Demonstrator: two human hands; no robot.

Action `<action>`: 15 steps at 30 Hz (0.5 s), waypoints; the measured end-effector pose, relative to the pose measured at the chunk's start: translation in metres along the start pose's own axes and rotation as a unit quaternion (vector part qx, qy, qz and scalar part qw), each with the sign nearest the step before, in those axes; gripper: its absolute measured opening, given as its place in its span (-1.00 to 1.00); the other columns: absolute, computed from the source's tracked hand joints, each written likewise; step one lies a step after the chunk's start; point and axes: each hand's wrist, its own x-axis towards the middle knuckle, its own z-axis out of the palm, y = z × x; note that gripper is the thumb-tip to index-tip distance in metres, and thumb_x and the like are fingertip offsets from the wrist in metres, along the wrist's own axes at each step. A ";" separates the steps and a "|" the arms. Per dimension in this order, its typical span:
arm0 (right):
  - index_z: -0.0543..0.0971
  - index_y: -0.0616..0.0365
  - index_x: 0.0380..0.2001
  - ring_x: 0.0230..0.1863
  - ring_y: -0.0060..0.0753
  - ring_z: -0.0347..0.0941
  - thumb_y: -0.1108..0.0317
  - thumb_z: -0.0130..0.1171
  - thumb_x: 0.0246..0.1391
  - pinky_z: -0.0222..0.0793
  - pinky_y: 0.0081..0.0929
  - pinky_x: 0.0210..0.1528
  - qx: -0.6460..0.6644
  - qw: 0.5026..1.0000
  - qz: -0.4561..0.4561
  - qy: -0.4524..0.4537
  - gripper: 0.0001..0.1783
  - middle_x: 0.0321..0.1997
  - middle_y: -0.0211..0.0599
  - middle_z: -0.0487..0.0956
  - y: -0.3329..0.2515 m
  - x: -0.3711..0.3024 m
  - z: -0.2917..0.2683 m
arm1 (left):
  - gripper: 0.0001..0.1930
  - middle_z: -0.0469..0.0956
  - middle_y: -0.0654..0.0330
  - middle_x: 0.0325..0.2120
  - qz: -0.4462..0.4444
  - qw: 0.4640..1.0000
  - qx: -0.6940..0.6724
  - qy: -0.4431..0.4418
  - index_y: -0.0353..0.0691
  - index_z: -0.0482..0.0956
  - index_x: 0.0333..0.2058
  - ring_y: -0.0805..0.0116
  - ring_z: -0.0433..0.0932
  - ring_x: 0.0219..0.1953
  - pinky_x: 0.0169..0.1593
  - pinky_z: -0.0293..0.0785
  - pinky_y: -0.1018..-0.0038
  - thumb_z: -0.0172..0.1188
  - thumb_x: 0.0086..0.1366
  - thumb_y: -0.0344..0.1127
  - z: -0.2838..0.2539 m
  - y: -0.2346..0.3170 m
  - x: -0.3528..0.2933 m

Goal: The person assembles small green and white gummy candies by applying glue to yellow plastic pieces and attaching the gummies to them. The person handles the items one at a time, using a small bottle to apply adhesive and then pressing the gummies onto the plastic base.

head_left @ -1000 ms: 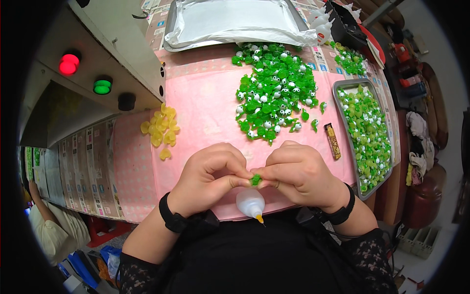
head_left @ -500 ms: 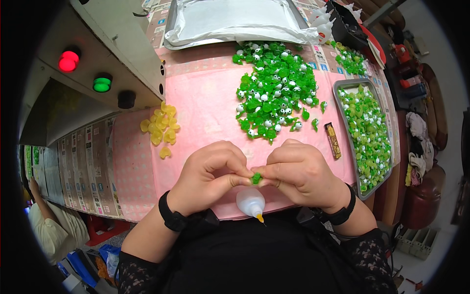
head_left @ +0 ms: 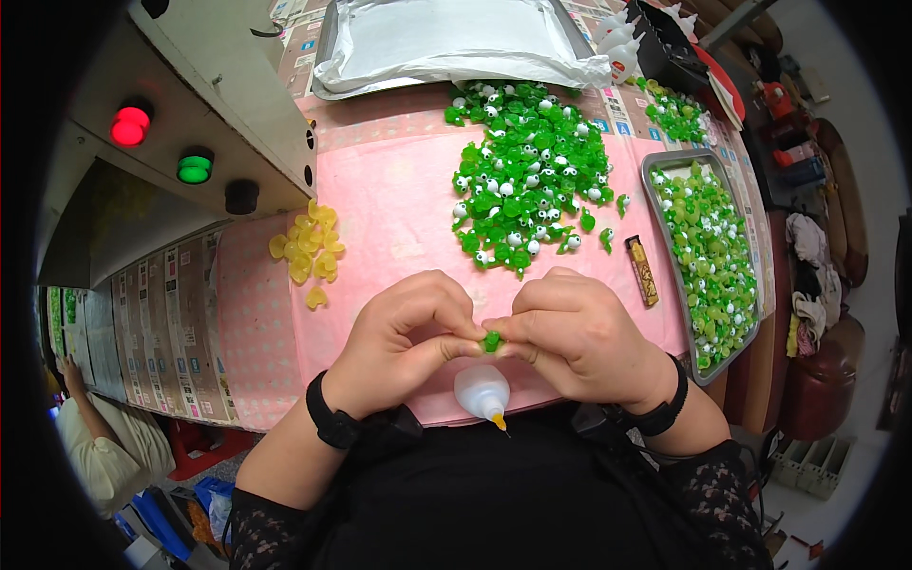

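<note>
Between the fingertips of my left hand (head_left: 408,328) and my right hand (head_left: 584,332) is a small green plastic piece (head_left: 491,341); both hands pinch it from either side. Just below it, a white squeeze bottle (head_left: 481,391) with a yellow tip lies on the pink sheet (head_left: 380,209), its nozzle toward me. Beyond my hands spreads a heap of green pieces (head_left: 532,176), many with white eyeballs. A few loose ones lie at its right edge. Yellow translucent cup-shaped pieces (head_left: 309,242) lie in a small pile to the left.
A metal tray (head_left: 655,190) of green and yellowish pieces stands at the right, beside a narrow yellow-brown box (head_left: 642,271). A paper-lined tray (head_left: 328,81) is at the far side. On the left stands a machine housing (head_left: 214,104) with red and green lights. Another person (head_left: 104,446) works far left.
The view has shifted slightly. Both hands keep pinching the small green piece, which looks slightly turned between the fingertips. Nothing else has visibly moved.
</note>
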 end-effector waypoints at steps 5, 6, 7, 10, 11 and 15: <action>0.62 0.16 -0.37 -0.45 -0.24 0.40 0.44 0.31 -0.16 0.29 -0.33 -0.38 -0.009 1.000 0.000 -0.002 -0.81 -0.51 -0.31 0.41 -0.001 0.000 -0.001 | -0.87 0.44 0.24 -0.38 0.011 1.000 0.020 0.005 -0.24 0.58 -0.45 0.44 0.42 -0.29 -0.18 0.35 0.52 0.35 0.03 -0.55 0.000 -0.001 0.000; 0.62 0.16 -0.38 -0.45 -0.24 0.40 0.44 0.31 -0.16 0.29 -0.33 -0.38 -0.010 1.000 0.000 -0.001 -0.81 -0.51 -0.31 0.41 -0.001 0.000 -0.001 | -0.86 0.43 0.24 -0.38 0.010 1.000 0.023 0.007 -0.24 0.58 -0.45 0.44 0.41 -0.29 -0.17 0.35 0.53 0.36 0.03 -0.55 0.000 -0.001 0.000; 0.62 0.17 -0.38 -0.45 -0.23 0.40 0.44 0.31 -0.17 0.29 -0.34 -0.37 -0.011 1.000 0.000 -0.001 -0.81 -0.50 -0.31 0.41 -0.001 0.000 -0.001 | -0.86 0.42 0.24 -0.38 0.009 1.000 0.025 0.009 -0.24 0.58 -0.45 0.45 0.41 -0.29 -0.17 0.34 0.53 0.36 0.02 -0.56 0.000 -0.001 0.000; 0.61 0.17 -0.39 -0.45 -0.23 0.40 0.44 0.30 -0.17 0.29 -0.34 -0.37 -0.017 1.000 0.003 -0.001 -0.82 -0.50 -0.31 0.41 -0.002 0.000 0.000 | -0.88 0.41 0.24 -0.39 0.002 1.000 0.022 0.013 -0.24 0.60 -0.45 0.41 0.42 -0.30 -0.18 0.37 0.52 0.36 0.03 -0.53 0.000 0.000 0.000; 0.62 0.17 -0.39 -0.45 -0.24 0.40 0.44 0.30 -0.17 0.29 -0.34 -0.37 -0.018 1.000 0.001 -0.002 -0.82 -0.50 -0.31 0.41 -0.001 0.000 0.000 | -0.88 0.41 0.24 -0.38 0.002 1.000 0.021 0.013 -0.24 0.60 -0.45 0.41 0.42 -0.30 -0.18 0.37 0.52 0.36 0.03 -0.53 0.000 0.000 0.000; 0.62 0.17 -0.38 -0.45 -0.25 0.40 0.43 0.30 -0.17 0.29 -0.34 -0.38 -0.022 1.000 -0.006 -0.003 -0.81 -0.50 -0.32 0.41 0.000 0.000 -0.001 | -0.88 0.41 0.24 -0.38 0.004 1.000 0.019 0.013 -0.24 0.60 -0.46 0.42 0.42 -0.30 -0.19 0.37 0.53 0.36 0.03 -0.54 0.001 0.000 0.000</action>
